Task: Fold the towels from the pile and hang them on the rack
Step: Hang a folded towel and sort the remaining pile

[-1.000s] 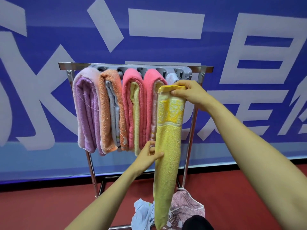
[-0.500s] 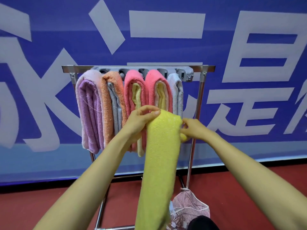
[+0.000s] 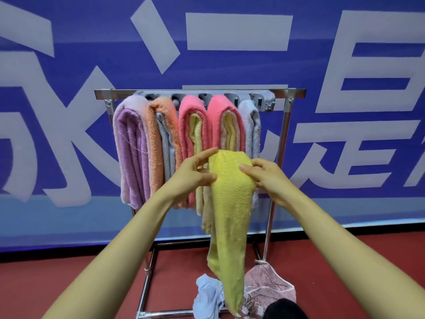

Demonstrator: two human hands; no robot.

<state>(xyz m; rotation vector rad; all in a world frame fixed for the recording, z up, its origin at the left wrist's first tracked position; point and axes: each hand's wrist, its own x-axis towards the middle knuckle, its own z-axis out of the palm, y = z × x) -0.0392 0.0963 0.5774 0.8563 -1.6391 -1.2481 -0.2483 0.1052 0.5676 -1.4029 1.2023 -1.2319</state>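
A long yellow towel (image 3: 231,203) hangs doubled over in front of the rack, its fold at the top. My left hand (image 3: 195,176) pinches its left edge and my right hand (image 3: 268,178) grips its right edge just below the fold. The metal rack (image 3: 285,134) behind holds several folded towels side by side: lilac (image 3: 131,153), orange (image 3: 156,143), two pink ones (image 3: 220,120) and a pale grey one (image 3: 251,130) at the right end. On the floor below lies the pile: a light blue cloth (image 3: 208,298) and a pink patterned one (image 3: 266,286).
A blue banner with large white characters (image 3: 230,42) covers the wall behind the rack. The floor (image 3: 345,272) is red. A dark object (image 3: 285,310) shows at the bottom edge next to the pile. The rack's base bar (image 3: 147,315) lies low at the front.
The towel was held stretched long, right hand high at the rack's top bar. It has been doubled over, and both hands now grip it at mid-rack height.
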